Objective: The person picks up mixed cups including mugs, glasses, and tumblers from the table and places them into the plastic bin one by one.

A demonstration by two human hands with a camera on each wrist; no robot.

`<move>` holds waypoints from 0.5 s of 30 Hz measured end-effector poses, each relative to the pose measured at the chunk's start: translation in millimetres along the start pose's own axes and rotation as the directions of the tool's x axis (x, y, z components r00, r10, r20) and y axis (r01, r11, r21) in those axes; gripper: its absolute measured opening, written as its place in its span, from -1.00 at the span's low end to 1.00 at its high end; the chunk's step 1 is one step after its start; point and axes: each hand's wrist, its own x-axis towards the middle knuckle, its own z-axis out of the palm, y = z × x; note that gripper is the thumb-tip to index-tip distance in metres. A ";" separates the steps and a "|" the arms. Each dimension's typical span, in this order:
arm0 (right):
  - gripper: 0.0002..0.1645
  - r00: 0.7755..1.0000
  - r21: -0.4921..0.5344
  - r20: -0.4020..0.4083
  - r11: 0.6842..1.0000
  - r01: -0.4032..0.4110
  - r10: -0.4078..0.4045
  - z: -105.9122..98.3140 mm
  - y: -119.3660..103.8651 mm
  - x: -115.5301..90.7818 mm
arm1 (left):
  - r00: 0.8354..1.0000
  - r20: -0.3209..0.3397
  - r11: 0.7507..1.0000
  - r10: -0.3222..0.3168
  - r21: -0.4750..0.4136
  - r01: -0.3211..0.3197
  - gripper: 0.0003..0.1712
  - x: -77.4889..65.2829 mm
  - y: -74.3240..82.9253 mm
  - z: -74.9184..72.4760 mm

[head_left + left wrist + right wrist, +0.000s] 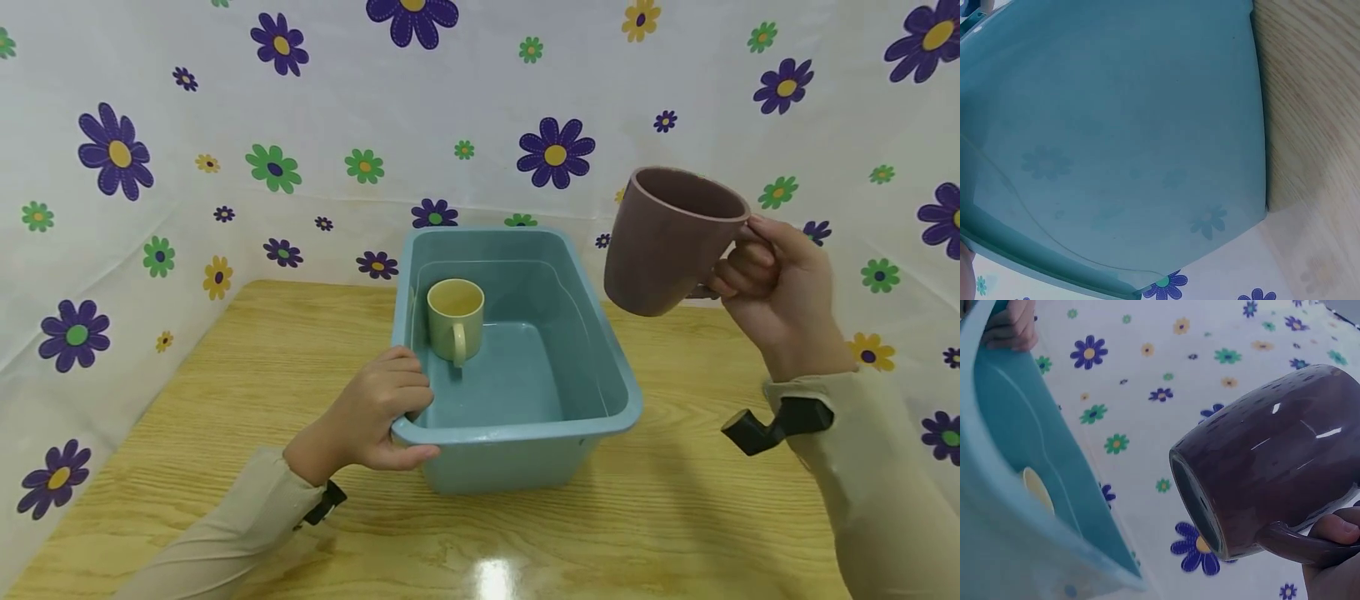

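Note:
A dark purple-brown mug (pixel 667 246) hangs in the air to the right of a blue plastic tub, slightly tilted. My right hand (pixel 780 287) grips it by the handle; the right wrist view shows the mug's (pixel 1272 456) base and the fingers round the handle. The blue tub (pixel 517 433) stands on the table. My left hand (pixel 375 408) holds its near left corner, fingers curled over the rim and thumb along the front. Inside the tub, against the left wall, a pale yellow mug (pixel 456 321) stands upright with its handle toward me.
The tub rests on a wood-grain table (pixel 300 350). Behind and to both sides hangs a white sheet (pixel 315 108) printed with purple, green and orange flowers. Black wrist mounts (pixel 780 425) sit on both sleeves.

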 end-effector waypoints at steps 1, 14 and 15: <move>-0.49 1.000 -0.015 -0.006 1.000 0.004 -0.004 4.7 1.1 3.1 | 1.000 0.000 1.000 -0.002 0.001 0.002 -0.36 -0.4 -0.1 0.2; -0.50 1.000 -0.053 -0.024 0.999 -0.006 0.005 42.7 22.6 35.6 | 1.000 0.006 1.000 -0.022 -0.004 0.022 -0.34 -2.3 -0.5 0.9; -0.50 0.999 -0.061 -0.032 0.998 -0.007 0.005 44.1 25.1 38.6 | 1.000 -0.001 1.000 -0.017 -0.004 0.017 -0.34 -2.2 -0.5 1.1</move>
